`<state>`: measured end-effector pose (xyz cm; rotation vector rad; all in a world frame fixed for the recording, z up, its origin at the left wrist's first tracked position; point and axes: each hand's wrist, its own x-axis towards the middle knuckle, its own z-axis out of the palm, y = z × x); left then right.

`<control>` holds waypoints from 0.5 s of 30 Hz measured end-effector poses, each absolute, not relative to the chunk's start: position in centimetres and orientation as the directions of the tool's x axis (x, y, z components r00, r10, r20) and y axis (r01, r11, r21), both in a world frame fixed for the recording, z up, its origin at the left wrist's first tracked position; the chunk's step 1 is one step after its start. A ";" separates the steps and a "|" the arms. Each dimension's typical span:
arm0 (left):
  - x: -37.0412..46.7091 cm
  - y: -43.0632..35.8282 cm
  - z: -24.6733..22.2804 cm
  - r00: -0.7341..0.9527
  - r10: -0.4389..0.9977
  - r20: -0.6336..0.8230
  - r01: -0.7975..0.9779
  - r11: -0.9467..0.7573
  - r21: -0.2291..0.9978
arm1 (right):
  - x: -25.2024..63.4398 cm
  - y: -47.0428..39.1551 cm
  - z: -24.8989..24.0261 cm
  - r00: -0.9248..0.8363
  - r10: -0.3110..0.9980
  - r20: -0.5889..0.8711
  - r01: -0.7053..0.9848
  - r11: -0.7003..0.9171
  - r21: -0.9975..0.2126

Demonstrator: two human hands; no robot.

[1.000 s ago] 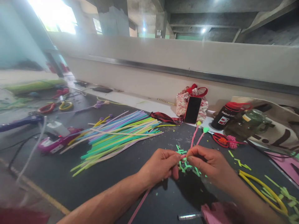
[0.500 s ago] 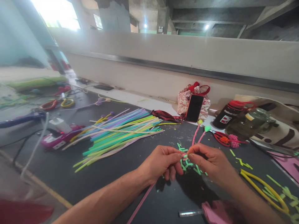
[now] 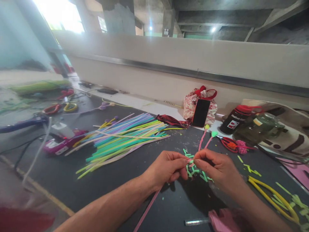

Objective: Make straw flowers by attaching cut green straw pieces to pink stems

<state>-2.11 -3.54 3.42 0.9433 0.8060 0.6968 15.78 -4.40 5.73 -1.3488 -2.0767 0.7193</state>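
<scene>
My left hand [image 3: 172, 166] is closed in a pinch on a thin pink stem [image 3: 149, 207], which trails from under it to the bottom edge. Opposite, my right hand [image 3: 214, 164] pinches a short light-green piece [image 3: 191, 161] at the stem's end, its fingertips almost meeting the left ones. How the piece is joined to the stem is too small to tell. Short cut green pieces [image 3: 204, 176] lie scattered on the dark table just below and behind the fingers. Beyond my right hand lie two pink stems, one with a yellow tip [image 3: 207, 127], the other with a green tip [image 3: 214, 133].
Left of my hands spreads a pile of coloured sticks [image 3: 125, 138], with a purple power strip [image 3: 56, 145] beside it. A phone [image 3: 201, 112], a black bottle [image 3: 234, 120], a glass jug [image 3: 260, 130] and red-handled scissors [image 3: 228, 145] stand or lie behind. Yellow-handled tongs or scissors [image 3: 285, 203] lie right.
Both hands stay in almost the same place and keep their pinch. The lower fingers of my left hand have curled in slightly.
</scene>
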 end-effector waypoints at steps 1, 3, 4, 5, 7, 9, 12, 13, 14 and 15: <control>-2.1 -3.5 3.4 0.521 0.804 -0.287 -0.157 0.421 0.893 | 15.8 -4.4 5.8 -0.342 0.925 0.166 0.631 0.357 -0.689; -2.1 -3.5 3.3 0.510 0.805 -0.304 -0.134 0.423 0.896 | 15.7 -4.3 5.7 -0.346 0.922 0.174 0.634 0.366 -0.681; -2.1 -3.5 3.3 0.502 0.805 -0.315 -0.119 0.425 0.897 | 15.7 -4.3 5.7 -0.349 0.921 0.175 0.634 0.370 -0.679; -2.1 -3.4 3.3 0.490 0.808 -0.326 -0.107 0.427 0.898 | 15.7 -4.3 5.7 -0.355 0.919 0.174 0.633 0.373 -0.678; -2.1 -3.4 3.3 0.469 0.816 -0.339 -0.085 0.423 0.902 | 15.7 -4.3 5.6 -0.361 0.916 0.175 0.633 0.379 -0.675; -2.0 -3.5 3.4 0.448 0.828 -0.336 -0.070 0.407 0.911 | 15.8 -4.3 5.6 -0.365 0.912 0.188 0.636 0.391 -0.665; -1.8 -3.5 3.5 0.424 0.845 -0.325 -0.059 0.384 0.921 | 15.7 -4.5 5.6 -0.370 0.903 0.219 0.641 0.419 -0.643; -1.8 -3.6 3.5 0.417 0.850 -0.323 -0.055 0.378 0.924 | 15.6 -4.5 5.7 -0.369 0.901 0.227 0.643 0.424 -0.637; -1.7 -3.6 3.5 0.409 0.854 -0.321 -0.048 0.372 0.927 | 15.5 -4.6 5.7 -0.361 0.902 0.236 0.646 0.424 -0.634; -1.7 -3.6 3.5 0.401 0.859 -0.318 -0.041 0.364 0.931 | 15.5 -4.6 5.7 -0.351 0.904 0.243 0.647 0.422 -0.635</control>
